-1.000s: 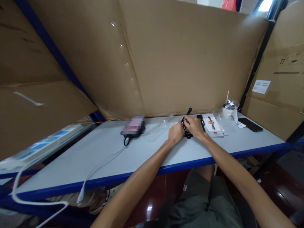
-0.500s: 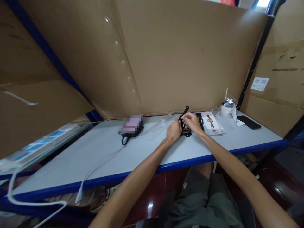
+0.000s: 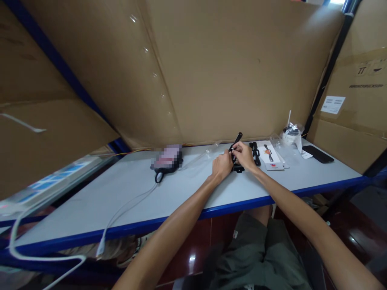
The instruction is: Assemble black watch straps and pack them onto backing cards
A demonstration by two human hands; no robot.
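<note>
My left hand (image 3: 223, 164) is closed round a black strap-like piece (image 3: 238, 138), whose upper end sticks up past the fingers. Pinched against the same piece is my right hand (image 3: 243, 155), its fingertips touching it beside my left thumb. Between and below the hands more black parts (image 3: 239, 169) rest on the table, partly hidden. Just right of my right hand lie black strap pieces (image 3: 255, 154). Beside them is a white printed card package (image 3: 269, 155) showing a black strap.
A phone-like device in a black case (image 3: 167, 160) with a cable lies left on the table (image 3: 187, 189). Clear plastic (image 3: 208, 153) lies behind my left hand. A wrapped cup (image 3: 290, 135) and a black phone (image 3: 317, 154) are at the right; cardboard (image 3: 226, 72) stands behind.
The upper end of the black piece has shifted slightly up and to the right. My right hand has moved a little, still at the piece; the view has shifted slightly.
</note>
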